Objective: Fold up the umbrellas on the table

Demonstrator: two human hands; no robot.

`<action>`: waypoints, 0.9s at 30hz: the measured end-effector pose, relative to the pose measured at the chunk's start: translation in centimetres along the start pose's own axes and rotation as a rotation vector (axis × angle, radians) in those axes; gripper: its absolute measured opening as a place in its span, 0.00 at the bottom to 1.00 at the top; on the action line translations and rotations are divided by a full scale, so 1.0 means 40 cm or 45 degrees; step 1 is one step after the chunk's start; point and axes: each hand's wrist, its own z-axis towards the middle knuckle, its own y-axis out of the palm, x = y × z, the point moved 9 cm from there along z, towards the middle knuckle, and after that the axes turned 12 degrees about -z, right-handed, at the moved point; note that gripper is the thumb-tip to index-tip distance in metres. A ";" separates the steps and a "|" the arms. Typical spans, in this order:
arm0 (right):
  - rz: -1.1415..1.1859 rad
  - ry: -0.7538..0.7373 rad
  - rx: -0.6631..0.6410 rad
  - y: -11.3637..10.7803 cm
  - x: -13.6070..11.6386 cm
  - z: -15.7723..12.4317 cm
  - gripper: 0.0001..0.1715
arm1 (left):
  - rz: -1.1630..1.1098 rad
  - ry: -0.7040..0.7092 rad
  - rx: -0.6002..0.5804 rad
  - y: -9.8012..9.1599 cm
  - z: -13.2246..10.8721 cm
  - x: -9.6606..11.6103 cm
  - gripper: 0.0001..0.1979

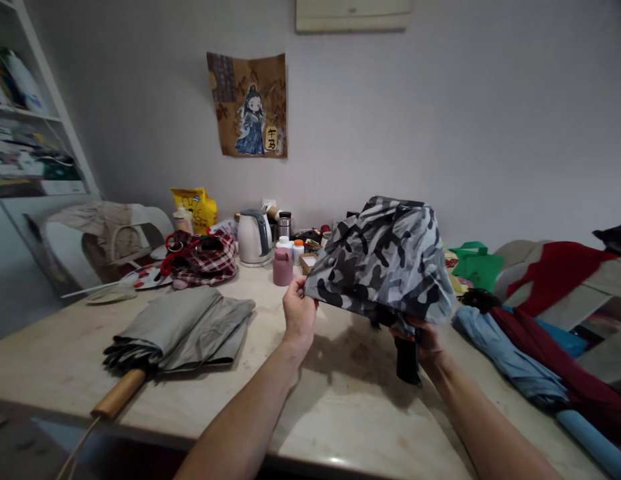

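Observation:
A grey, black and white camouflage umbrella (380, 260) is held up over the table, its canopy loosely folded and its black handle (407, 360) pointing down. My left hand (299, 310) pinches the canopy's left edge between thumb and fingers. Under the canopy, my right hand (426, 339) is closed around the umbrella near the top of the handle; part of that hand is hidden by the cloth. To the left, a grey-beige folded umbrella (190, 330) with a wooden handle (120, 393) lies on the table (340, 427).
On the right lie a blue folded umbrella (510, 353) and a dark red one (555, 367). Along the back stand a white kettle (253, 238), a pink bottle (283, 267), several small bottles and a plaid bag (205, 259). A green bag (477, 263) sits at the back right.

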 end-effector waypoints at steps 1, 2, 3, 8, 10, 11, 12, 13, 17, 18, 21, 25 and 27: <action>0.005 -0.011 0.019 -0.005 -0.003 -0.001 0.16 | -0.014 0.022 -0.012 -0.001 0.004 0.006 0.12; 0.008 -0.021 0.040 -0.009 -0.006 -0.003 0.15 | -0.042 0.065 -0.019 -0.002 0.007 0.015 0.14; 0.010 -0.029 0.060 -0.012 -0.009 -0.004 0.15 | -0.087 0.128 -0.027 -0.004 0.009 0.028 0.16; 0.007 -0.008 0.111 -0.007 -0.007 -0.013 0.14 | -0.191 0.346 -0.352 0.036 -0.002 0.085 0.24; 0.013 0.019 0.125 -0.001 -0.001 -0.016 0.13 | -0.162 0.335 -0.450 0.053 -0.007 0.085 0.27; 0.018 0.037 0.132 0.002 0.002 -0.017 0.12 | -0.158 0.318 -0.447 0.054 -0.006 0.081 0.27; 0.024 0.057 0.140 0.004 0.006 -0.016 0.12 | -0.152 0.286 -0.429 0.052 -0.003 0.073 0.26; 0.031 0.078 0.149 0.007 0.010 -0.015 0.12 | -0.133 0.240 -0.411 0.051 0.001 0.061 0.24; 0.062 0.140 0.178 0.013 0.023 -0.007 0.15 | 0.149 0.182 -0.341 0.046 -0.008 0.027 0.15; 0.068 0.148 0.177 0.015 0.025 -0.005 0.15 | 0.254 0.248 -0.302 0.042 -0.019 0.033 0.13; 0.075 0.162 0.154 0.026 0.027 -0.002 0.15 | 0.531 0.601 -0.246 0.053 -0.088 0.075 0.07; 0.074 0.147 0.103 0.049 0.025 -0.004 0.18 | 0.750 0.842 -0.645 0.140 -0.198 0.066 0.03; 0.071 0.129 0.080 0.061 0.021 -0.007 0.20 | 0.782 0.839 -0.795 0.164 -0.218 0.050 0.02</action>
